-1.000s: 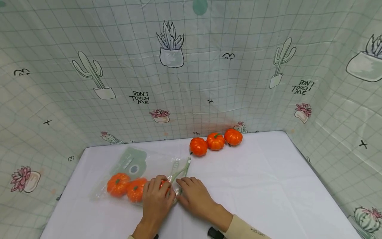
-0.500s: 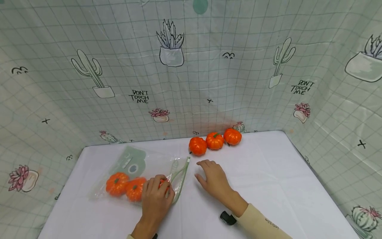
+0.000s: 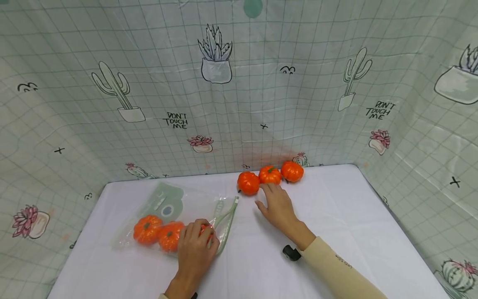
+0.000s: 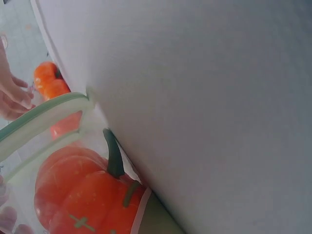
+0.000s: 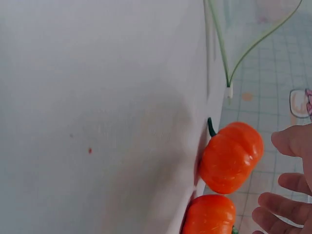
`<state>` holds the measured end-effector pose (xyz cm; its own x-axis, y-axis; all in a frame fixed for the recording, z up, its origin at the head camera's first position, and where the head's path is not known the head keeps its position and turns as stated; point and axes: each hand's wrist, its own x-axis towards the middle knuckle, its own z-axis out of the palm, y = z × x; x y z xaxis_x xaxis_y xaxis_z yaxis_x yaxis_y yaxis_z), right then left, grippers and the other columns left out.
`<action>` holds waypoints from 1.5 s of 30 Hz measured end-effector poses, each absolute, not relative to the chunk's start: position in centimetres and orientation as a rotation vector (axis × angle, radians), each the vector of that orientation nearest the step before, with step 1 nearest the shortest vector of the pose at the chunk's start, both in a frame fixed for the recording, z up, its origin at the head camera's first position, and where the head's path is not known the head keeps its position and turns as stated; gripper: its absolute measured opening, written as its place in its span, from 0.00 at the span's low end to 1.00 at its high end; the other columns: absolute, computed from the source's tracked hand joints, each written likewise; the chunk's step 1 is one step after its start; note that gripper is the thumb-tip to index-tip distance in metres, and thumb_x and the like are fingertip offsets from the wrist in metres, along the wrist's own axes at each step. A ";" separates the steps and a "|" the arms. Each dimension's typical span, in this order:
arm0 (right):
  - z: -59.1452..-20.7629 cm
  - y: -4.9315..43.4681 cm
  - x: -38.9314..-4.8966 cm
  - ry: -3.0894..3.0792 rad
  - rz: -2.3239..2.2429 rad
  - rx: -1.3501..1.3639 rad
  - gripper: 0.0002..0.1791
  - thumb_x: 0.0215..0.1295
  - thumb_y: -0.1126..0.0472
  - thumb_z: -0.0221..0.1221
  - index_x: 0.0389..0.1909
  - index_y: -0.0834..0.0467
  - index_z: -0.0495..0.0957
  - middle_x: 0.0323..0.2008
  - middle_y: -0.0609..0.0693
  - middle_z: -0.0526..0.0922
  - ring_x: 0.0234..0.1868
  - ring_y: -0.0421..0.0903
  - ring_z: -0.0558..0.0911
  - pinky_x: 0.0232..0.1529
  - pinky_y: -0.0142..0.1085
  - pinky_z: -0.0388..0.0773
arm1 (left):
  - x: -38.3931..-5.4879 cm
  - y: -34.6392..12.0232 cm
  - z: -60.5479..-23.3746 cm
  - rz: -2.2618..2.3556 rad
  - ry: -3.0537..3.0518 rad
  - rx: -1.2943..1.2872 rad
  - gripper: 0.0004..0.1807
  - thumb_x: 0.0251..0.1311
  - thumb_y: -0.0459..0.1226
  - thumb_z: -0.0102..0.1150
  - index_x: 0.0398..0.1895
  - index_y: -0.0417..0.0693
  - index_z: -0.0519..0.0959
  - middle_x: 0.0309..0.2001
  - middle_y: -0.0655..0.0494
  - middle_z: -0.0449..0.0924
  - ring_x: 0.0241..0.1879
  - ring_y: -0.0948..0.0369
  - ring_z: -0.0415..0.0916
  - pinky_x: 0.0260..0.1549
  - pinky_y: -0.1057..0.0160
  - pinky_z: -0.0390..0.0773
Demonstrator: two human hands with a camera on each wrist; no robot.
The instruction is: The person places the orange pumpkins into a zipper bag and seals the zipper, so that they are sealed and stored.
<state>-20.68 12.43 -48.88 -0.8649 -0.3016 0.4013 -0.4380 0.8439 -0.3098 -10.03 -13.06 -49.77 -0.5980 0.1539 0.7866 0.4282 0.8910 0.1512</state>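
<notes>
A clear zip bag (image 3: 198, 203) with a green-edged mouth lies at the left, holding small orange pumpkins (image 3: 147, 229). My left hand (image 3: 197, 245) grips the bag near its mouth, fingers curled over the pumpkin (image 4: 83, 190) nearest the opening. In the left wrist view the bag's green rim (image 4: 44, 109) gapes apart. Three loose pumpkins stand in a row at the back: left (image 3: 248, 183), middle (image 3: 269, 173) and right (image 3: 292, 171). My right hand (image 3: 278, 205) reaches toward them, fingertips overlapping the middle one's front edge. The right wrist view shows thumb and fingers (image 5: 287, 207) spread, holding nothing.
A white-covered table (image 3: 336, 228) carries everything. Behind and at both sides hangs a gridded curtain (image 3: 242, 104) printed with cactus pots, close behind the loose pumpkins. A black wrist device (image 3: 291, 252) sits under my right sleeve (image 3: 336, 270).
My right hand has left the bag's mouth and moved right and away from me to the loose pumpkins. My left hand has stayed on the bag.
</notes>
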 end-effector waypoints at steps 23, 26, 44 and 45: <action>-49.0 11.6 -25.4 -2.763 0.459 0.604 0.42 0.60 0.51 0.76 0.71 0.64 0.72 0.65 0.62 0.78 0.65 0.63 0.76 0.69 0.56 0.71 | -9.8 -13.0 -49.8 -0.424 -2.197 -0.415 0.04 0.42 0.29 0.65 0.23 0.45 0.84 0.35 0.50 0.80 0.31 0.51 0.75 0.32 0.54 0.74; -48.9 11.4 -25.7 -2.806 0.439 0.613 0.43 0.62 0.50 0.75 0.72 0.65 0.70 0.66 0.63 0.77 0.68 0.63 0.75 0.72 0.57 0.68 | -9.8 -13.0 -49.8 -0.425 -2.194 -0.416 0.03 0.43 0.30 0.65 0.23 0.45 0.83 0.35 0.50 0.79 0.31 0.51 0.75 0.32 0.54 0.74; -49.5 10.9 -26.9 -2.856 0.312 0.677 0.43 0.62 0.47 0.74 0.72 0.64 0.70 0.63 0.62 0.80 0.68 0.63 0.71 0.73 0.56 0.64 | -9.9 -13.0 -49.9 -0.422 -2.192 -0.420 0.02 0.45 0.30 0.64 0.23 0.44 0.83 0.36 0.50 0.80 0.31 0.51 0.75 0.32 0.54 0.74; -49.6 10.9 -26.9 -2.857 0.319 0.681 0.43 0.62 0.47 0.74 0.72 0.64 0.70 0.63 0.62 0.80 0.68 0.63 0.71 0.73 0.57 0.63 | -9.9 -13.0 -49.9 -0.421 -2.194 -0.420 0.02 0.45 0.30 0.64 0.23 0.44 0.83 0.36 0.50 0.80 0.31 0.51 0.75 0.32 0.54 0.74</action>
